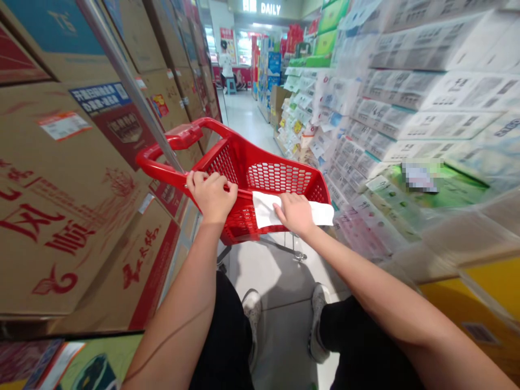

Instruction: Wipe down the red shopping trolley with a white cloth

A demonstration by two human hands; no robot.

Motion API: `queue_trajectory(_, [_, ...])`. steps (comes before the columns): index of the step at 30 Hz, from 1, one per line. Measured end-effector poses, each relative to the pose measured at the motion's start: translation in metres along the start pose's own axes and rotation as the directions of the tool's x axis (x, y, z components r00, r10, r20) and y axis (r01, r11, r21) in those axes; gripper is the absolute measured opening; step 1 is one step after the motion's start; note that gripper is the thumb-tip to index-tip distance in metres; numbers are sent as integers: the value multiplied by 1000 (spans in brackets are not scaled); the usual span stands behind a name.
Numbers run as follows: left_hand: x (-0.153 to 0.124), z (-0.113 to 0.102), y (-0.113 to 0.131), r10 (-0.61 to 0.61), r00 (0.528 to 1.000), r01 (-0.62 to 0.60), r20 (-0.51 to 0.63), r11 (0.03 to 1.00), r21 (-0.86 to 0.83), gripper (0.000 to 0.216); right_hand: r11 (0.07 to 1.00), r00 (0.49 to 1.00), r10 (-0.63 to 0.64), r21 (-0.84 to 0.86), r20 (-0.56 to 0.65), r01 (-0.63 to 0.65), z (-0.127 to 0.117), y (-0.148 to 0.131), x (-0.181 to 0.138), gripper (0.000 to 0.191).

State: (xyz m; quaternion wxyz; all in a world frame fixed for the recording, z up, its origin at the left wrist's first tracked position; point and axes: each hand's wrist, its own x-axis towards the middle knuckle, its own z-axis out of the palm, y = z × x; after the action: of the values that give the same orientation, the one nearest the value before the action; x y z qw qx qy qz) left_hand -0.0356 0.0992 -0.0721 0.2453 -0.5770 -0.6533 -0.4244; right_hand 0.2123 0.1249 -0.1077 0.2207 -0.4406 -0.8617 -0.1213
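A red plastic shopping cart (280,176) stands in front of me in a store aisle, its basket showing nothing inside. My left hand (211,194) is closed round the cart's near rim at its left corner. My right hand (296,214) presses a white cloth (266,208) against the near rim, fingers curled over it. The cloth drapes along the rim to both sides of that hand. The cart's red handle (184,136) loops up at the far left.
Stacked brown cartons (73,179) wall the left side, close to the cart. Shelves of packaged tissue (406,108) line the right. The grey floor aisle (247,116) runs ahead to a person by a stool (226,64) at the far end.
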Motion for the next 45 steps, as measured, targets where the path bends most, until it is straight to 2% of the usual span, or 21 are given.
queue_trajectory(3, [-1,-2,4,22,1000,-23,2,1000,20,12,999,999,-17,46,-37,18,4,-32,15,43])
queue_trajectory(7, [-1,-2,2,11,1000,-11,25,1000,11,14,993,996,-81,87,28,78,0,-36,24,40])
queue_trajectory(9, [-1,-2,-2,-4,1000,4,30,1000,6,14,992,993,-97,92,70,90,-5,-28,22,37])
queue_trajectory(15, [0,-7,-8,-51,997,54,66,997,-47,6,999,989,-39,9,144,38,-16,2,2,34])
queue_trajectory(19, [1,-16,-5,-96,992,107,83,985,-137,4,999,981,10,-44,192,-2,-19,38,-23,39])
queue_trajectory(22, [1,-17,-6,-134,987,148,87,972,-183,17,999,977,-31,-24,210,37,-22,69,-43,41])
queue_trajectory(25, [-1,-4,-12,-246,968,252,54,951,-180,51,986,971,-157,85,182,143,-23,82,-55,40])
queue_trajectory(28, [-7,15,-7,-449,892,448,53,865,-225,84,977,969,-195,121,152,178,-19,67,-58,40])
queue_trajectory(30, [-13,25,6,-550,824,565,134,781,-266,105,978,970,-193,105,147,179,-17,47,-57,40])
queue_trajectory(32, [-20,32,22,-554,789,614,266,725,-311,122,973,964,-218,105,150,203,-16,25,-54,42])
queue_trajectory(35, [-28,37,33,-554,777,628,298,661,-411,117,958,943,-281,111,180,264,-20,-4,-49,44])
queue_trajectory(38, [-28,40,14,-590,760,640,273,605,-474,108,937,908,-350,98,233,336,-24,-23,-43,45])
queue_trajectory(40, [-24,41,-8,-561,780,611,275,593,-524,101,907,873,-422,125,244,403,-25,-30,-39,44])
queue_trajectory(43, [-17,41,-39,-505,800,588,325,551,-592,99,865,837,-500,182,222,468,-22,-25,-32,44])
queue_trajectory(45, [-14,40,-53,-474,805,584,357,525,-619,97,863,838,-502,187,213,470,-19,-12,-28,44])
